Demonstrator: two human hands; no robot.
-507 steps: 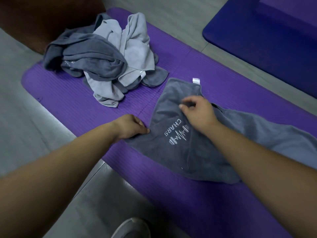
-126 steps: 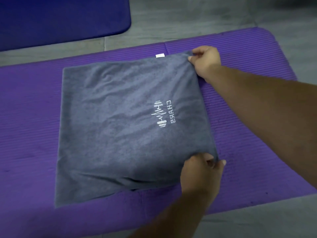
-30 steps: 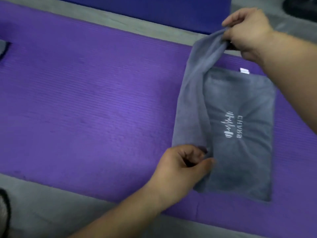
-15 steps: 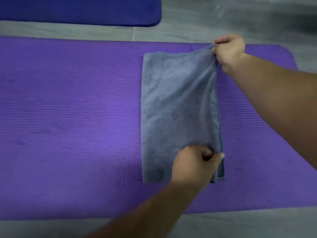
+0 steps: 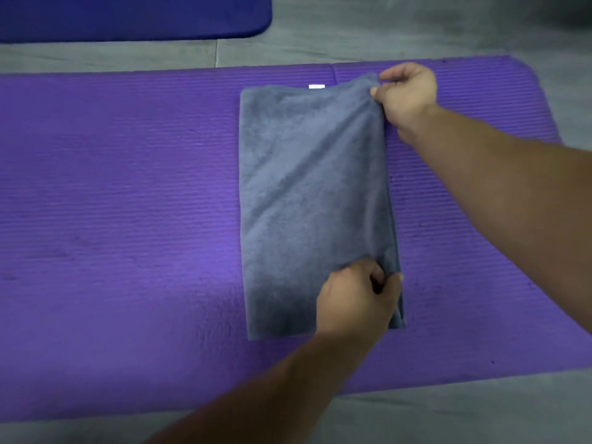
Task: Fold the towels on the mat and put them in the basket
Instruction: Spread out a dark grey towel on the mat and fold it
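A grey towel (image 5: 307, 200) lies on the purple mat (image 5: 121, 219), folded into a tall narrow rectangle with a small white tag at its far edge. My right hand (image 5: 407, 94) pinches the towel's far right corner. At the near right corner, my left hand (image 5: 355, 299) grips the top layer between thumb and curled fingers. The right edge of the towel is slightly lifted and creased between both hands. The basket and the other towels are out of view.
A dark blue mat (image 5: 128, 17) lies on the grey floor (image 5: 352, 36) beyond the purple mat. Bare purple mat stretches to the left of the towel. Grey floor shows along the near edge.
One second ago the left half of the towel was lifted over the logo side. Now it lies folded across, logo hidden, and both hands hold the right corners low on the mat.
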